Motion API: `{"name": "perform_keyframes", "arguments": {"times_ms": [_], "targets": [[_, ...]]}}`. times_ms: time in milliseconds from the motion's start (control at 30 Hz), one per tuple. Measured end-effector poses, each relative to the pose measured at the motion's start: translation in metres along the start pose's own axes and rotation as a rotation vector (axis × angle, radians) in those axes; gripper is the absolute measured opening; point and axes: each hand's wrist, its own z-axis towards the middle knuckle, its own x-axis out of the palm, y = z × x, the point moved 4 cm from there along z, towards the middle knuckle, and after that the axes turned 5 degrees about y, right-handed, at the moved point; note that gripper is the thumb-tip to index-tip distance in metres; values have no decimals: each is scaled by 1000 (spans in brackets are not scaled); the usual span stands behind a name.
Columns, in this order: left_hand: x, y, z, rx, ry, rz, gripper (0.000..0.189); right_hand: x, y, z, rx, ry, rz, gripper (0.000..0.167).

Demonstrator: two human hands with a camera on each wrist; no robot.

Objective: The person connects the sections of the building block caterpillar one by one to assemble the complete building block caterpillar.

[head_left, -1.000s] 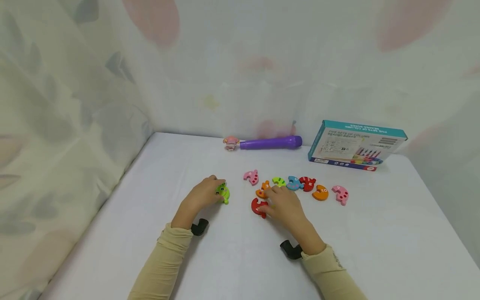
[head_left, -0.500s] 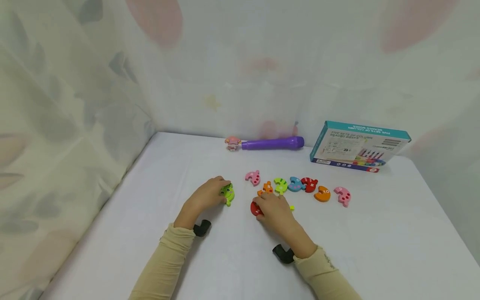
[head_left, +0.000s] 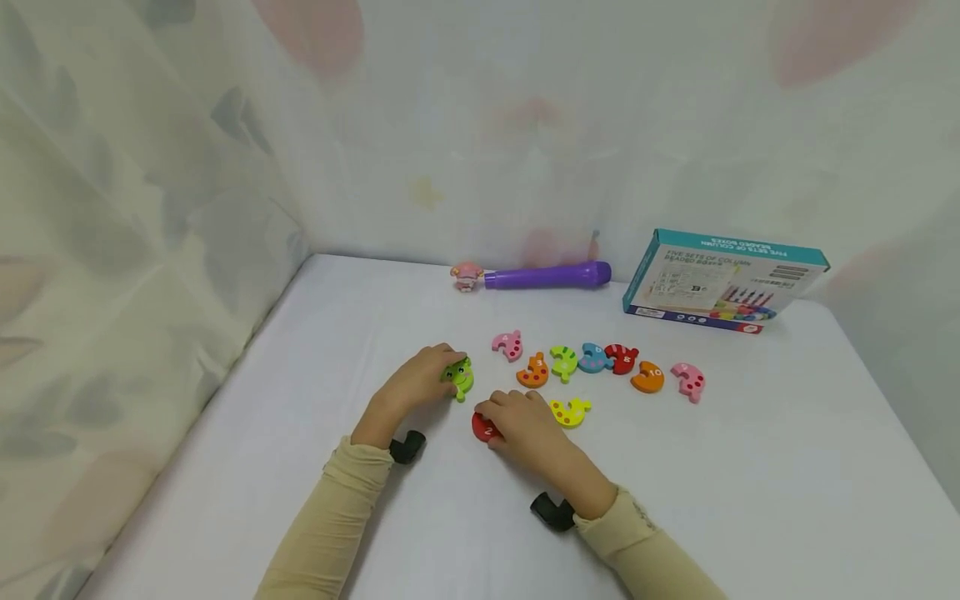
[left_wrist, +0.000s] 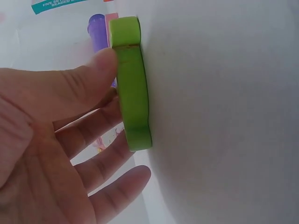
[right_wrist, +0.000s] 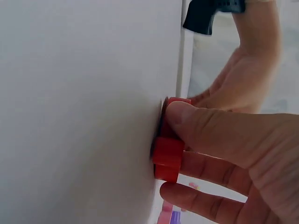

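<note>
My left hand [head_left: 417, 382] pinches a green puzzle piece with a smiling face [head_left: 461, 379] between thumb and fingers. In the left wrist view the green piece [left_wrist: 132, 88] stands edge-on against the white surface, thumb on its near edge. Just to the right, my right hand [head_left: 528, 429] holds a red puzzle piece numbered 2 [head_left: 483, 427], its far part hidden under the fingers. The right wrist view shows the thumb pressing the edge of the red piece [right_wrist: 168, 156]. A yellow spotted piece [head_left: 568, 412] lies right beside the right hand.
Behind the hands lie a pink piece [head_left: 507, 345], an orange one [head_left: 532, 371], a green striped one [head_left: 564, 363], a blue one [head_left: 593, 358], a red one [head_left: 622, 358] and others. Farther back are a purple toy microphone [head_left: 551, 276], a small pink figure [head_left: 467, 276] and a box [head_left: 720, 283].
My right hand has closed on the red 2 piece and drawn it left toward the green piece, uncovering the yellow piece. The left hand keeps its hold on the green piece with little movement.
</note>
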Motion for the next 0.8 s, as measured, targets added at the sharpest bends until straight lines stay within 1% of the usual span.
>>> {"name": "perform_keyframes", "arguments": {"times_ms": [100, 233, 367, 467, 600, 700, 800], "targets": [[-1, 2, -1, -4, 2, 1, 53, -2, 6, 6, -22, -2, 7, 44], [-1, 4, 0, 12, -8, -12, 50, -6, 12, 15, -43, -35, 19, 42], [-2, 5, 0, 25, -13, -22, 47, -9, 13, 25, -54, -56, 25, 42], [-2, 4, 1, 37, -11, -17, 46, -8, 13, 31, -56, -51, 33, 43], [-3, 3, 1, 48, -11, -11, 45, -8, 12, 34, -61, -51, 72, 43], [-3, 3, 1, 43, -8, -6, 45, -8, 11, 35, -58, -65, 103, 41], [-3, 3, 1, 37, -6, -3, 46, -8, 10, 35, -62, -83, 111, 40]]}}
